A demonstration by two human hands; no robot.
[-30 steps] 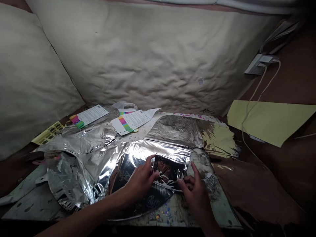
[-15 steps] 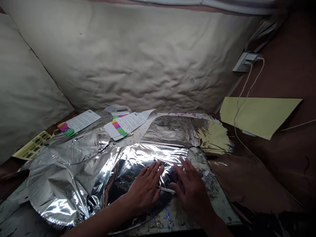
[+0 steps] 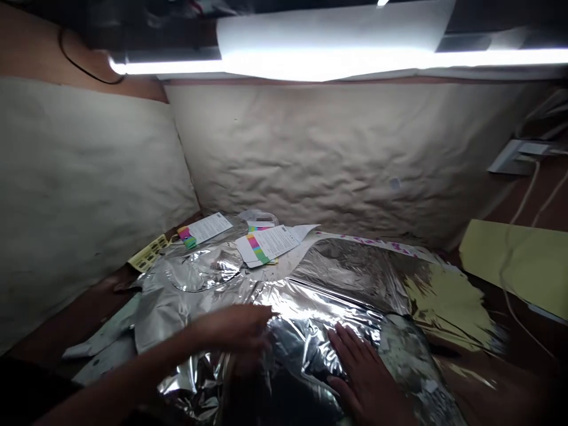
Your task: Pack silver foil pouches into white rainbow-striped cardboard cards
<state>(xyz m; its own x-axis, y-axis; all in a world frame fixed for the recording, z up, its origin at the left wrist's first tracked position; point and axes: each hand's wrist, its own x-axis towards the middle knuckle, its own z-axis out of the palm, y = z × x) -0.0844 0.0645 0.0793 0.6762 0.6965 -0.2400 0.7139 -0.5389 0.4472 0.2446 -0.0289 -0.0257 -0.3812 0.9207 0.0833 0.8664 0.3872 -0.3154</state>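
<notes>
Crinkled silver foil sheets [image 3: 310, 302] cover the table in front of me. My right hand [image 3: 361, 376] lies flat on the foil at lower right of centre, fingers spread and pointing away from me. My left hand [image 3: 237, 328] hovers over the foil at lower centre, smeared by motion; its fingers seem curled toward a raised fold of foil [image 3: 275, 340], but I cannot make out a grip. A second rounded foil piece [image 3: 204, 269] lies farther left.
Two printed cards with coloured stripes [image 3: 266, 244] [image 3: 204, 229] lie at the back. A yellow sticker sheet [image 3: 148, 253] sits at left, a yellow paper [image 3: 515, 263] at right, with white cables [image 3: 528, 195] and a wall socket. A bright tube light [image 3: 337, 56] runs overhead.
The view has tilted up, bringing the tube light in. My left hand has lifted off the foil and moved left, blurred; my right hand stays pressed flat on it.
</notes>
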